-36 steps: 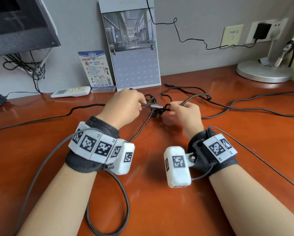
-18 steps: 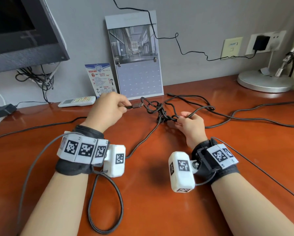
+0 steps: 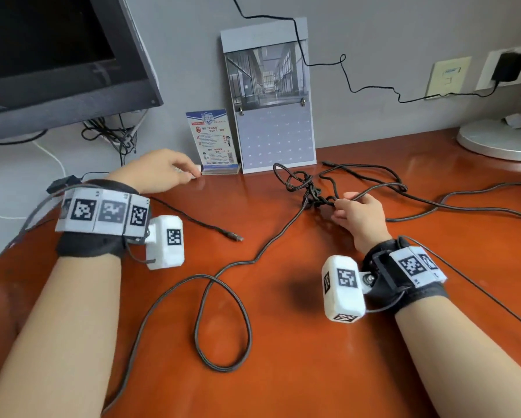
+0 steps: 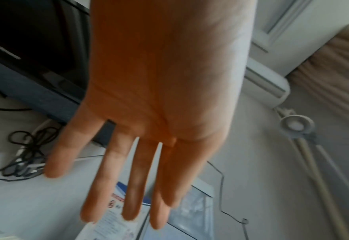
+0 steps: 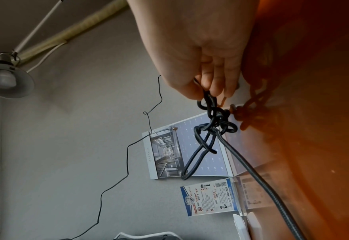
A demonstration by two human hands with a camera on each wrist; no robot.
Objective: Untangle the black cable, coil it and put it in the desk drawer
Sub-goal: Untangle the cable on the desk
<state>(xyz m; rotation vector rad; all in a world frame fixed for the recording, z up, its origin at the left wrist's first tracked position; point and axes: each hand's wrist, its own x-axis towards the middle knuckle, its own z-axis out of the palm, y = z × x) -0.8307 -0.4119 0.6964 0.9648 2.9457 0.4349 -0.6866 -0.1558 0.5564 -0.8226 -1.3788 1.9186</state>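
Black cable (image 3: pixel 223 285) knotted on the desk (image 3: pixel 283 372), right hand (image 3: pixel 358 214) pinching the tangle
Right fingertips (image 5: pixel 212 91) nip a strand at the knot (image 3: pixel 313 196); left hand (image 3: pixel 156 170) hovers flat and empty near the wall, fingers straight. A free plug end (image 3: pixel 233 236) lies between the hands. Best to feed that end back through the loosest loop rather than pull, which probably tightens it; no drawer in view

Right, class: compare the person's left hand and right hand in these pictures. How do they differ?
The left hand is open, fingers straight, holding nothing; the right hand pinches the black cable at its knot. The left hand sits off by the blue card; the right stays at the tangle. Both wear tagged wrist cameras.
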